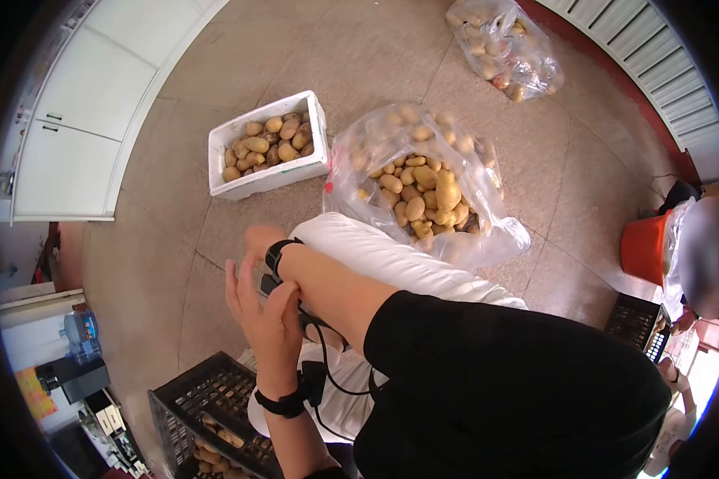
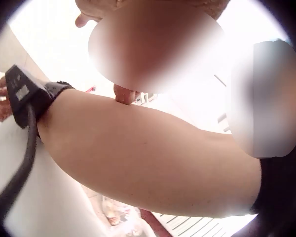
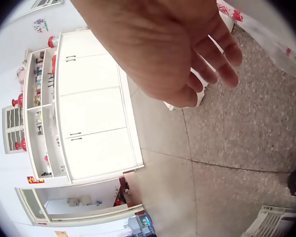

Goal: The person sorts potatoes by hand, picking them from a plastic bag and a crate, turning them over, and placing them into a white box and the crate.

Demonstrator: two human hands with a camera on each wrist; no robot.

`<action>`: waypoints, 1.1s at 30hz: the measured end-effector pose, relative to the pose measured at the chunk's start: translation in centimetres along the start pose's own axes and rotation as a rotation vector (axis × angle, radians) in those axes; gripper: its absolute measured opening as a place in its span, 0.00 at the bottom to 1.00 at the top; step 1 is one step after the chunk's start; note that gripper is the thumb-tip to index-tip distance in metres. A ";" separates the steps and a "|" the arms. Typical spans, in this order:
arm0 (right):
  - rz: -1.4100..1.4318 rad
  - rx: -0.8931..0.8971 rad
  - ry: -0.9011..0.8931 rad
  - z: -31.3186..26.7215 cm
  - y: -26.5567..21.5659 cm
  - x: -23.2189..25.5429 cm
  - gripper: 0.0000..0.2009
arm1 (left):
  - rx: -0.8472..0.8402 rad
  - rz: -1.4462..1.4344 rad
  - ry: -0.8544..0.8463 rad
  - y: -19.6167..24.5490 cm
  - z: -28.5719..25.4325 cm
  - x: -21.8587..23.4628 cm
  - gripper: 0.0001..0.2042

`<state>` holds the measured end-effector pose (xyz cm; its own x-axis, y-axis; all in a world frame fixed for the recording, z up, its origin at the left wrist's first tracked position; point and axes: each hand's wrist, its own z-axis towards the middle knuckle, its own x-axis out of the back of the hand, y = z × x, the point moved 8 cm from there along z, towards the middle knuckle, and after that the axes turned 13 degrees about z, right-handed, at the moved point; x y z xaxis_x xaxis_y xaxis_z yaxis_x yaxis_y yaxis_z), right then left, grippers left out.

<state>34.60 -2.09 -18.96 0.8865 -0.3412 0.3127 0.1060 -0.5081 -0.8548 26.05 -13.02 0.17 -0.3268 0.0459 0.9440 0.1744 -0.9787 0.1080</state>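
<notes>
My left hand (image 1: 268,323) is at my right forearm (image 2: 148,153), close to the wrist. Its fingers are extended, and its thumb (image 2: 124,95) touches the forearm's skin. A black strap with a small black wrist camera (image 2: 25,94) and a cable sits on the right wrist. Beyond the strap, my right hand (image 3: 163,54) is held out with loosely bent fingers and nothing in them. In the head view that right hand is partly hidden behind the left fingers. Past my knee lie potatoes (image 1: 447,191) in a large clear plastic bag (image 1: 503,239).
A white foam box (image 1: 272,184) of potatoes stands beside the bag. A second bag of potatoes (image 1: 507,52) lies farther off. Beside my leg is a black crate (image 1: 176,407) with potatoes. A red bucket (image 1: 643,247) and another black crate (image 1: 631,319) stand right, near another person.
</notes>
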 end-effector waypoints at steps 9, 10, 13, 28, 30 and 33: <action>0.084 -0.073 0.000 1.3 1.3 -1.1 0.13 | -0.140 -0.212 0.040 2.8 0.8 1.2 0.07; 0.088 -0.031 0.050 0.9 0.9 -0.5 0.11 | -0.090 -0.098 0.020 1.4 0.5 1.0 0.07; 0.083 -0.007 0.114 1.1 0.5 -0.7 0.10 | -0.019 0.356 -0.081 -2.7 -0.3 0.3 0.06; 1.030 0.097 0.261 -0.9 6.9 15.9 0.11 | 0.928 -0.289 0.051 -23.3 -12.5 -3.0 0.12; 1.125 0.006 0.269 1.4 17.9 17.5 0.07 | 0.935 -0.273 0.059 -22.9 -12.0 -2.4 0.11; 0.503 0.192 0.312 2.1 28.2 19.4 0.05 | 0.997 -0.257 0.080 -22.7 -11.7 -0.6 0.11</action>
<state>55.73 -21.34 -37.85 0.6786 -0.7316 -0.0658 -0.1852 -0.0838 -0.9791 11.41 6.84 -6.48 -0.5173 0.1813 0.8364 0.7697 -0.3287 0.5473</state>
